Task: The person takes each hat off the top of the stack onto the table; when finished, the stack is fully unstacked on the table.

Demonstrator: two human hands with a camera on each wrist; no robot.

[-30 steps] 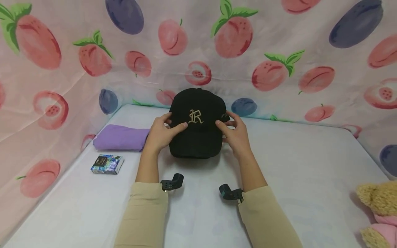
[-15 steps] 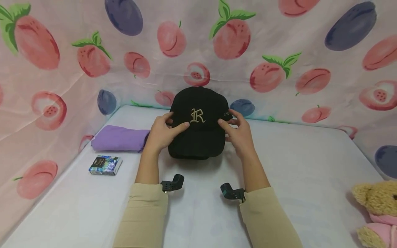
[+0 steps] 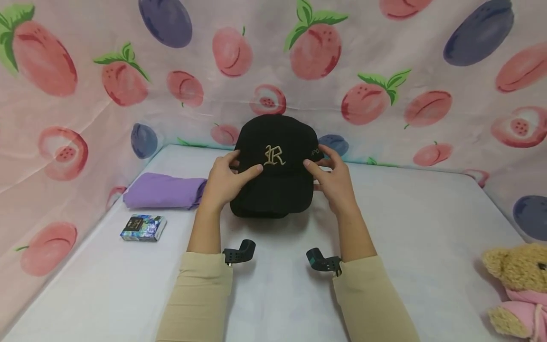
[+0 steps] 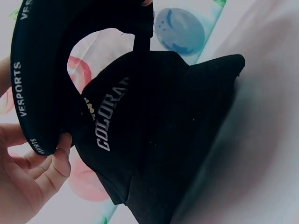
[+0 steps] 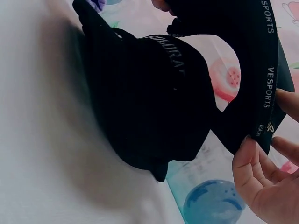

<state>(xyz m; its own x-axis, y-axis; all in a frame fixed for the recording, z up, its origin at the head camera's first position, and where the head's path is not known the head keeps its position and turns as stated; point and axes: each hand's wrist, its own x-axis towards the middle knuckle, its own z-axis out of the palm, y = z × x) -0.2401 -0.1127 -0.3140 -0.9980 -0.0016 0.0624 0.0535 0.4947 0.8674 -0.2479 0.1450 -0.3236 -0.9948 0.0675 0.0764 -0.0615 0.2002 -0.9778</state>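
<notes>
A black baseball cap (image 3: 275, 133) with a gold letter R on its front faces me at the middle of the table. My left hand (image 3: 220, 183) holds its left side, thumb on the front and fingers behind. On the other side my right hand (image 3: 338, 185) holds it the same way. In the left wrist view, the fingers (image 4: 53, 175) pinch a dark curved band (image 4: 28, 88) lettered VESPORTS; the right wrist view shows similar lettering. Black fabric (image 4: 149, 116) lettered COLORA lies beyond; I cannot tell whether it belongs to the same cap.
A folded purple cloth (image 3: 162, 191) lies left of the cap, with a small blue patterned box (image 3: 143, 228) in front of it. At the right edge sits a teddy bear (image 3: 517, 270) in pink. A fruit-print curtain (image 3: 316, 95) backs the white table (image 3: 419, 228).
The cap has shifted slightly up and to the right in the head view, tilting a little, with both hands keeping hold. The whole view has drifted slightly.
</notes>
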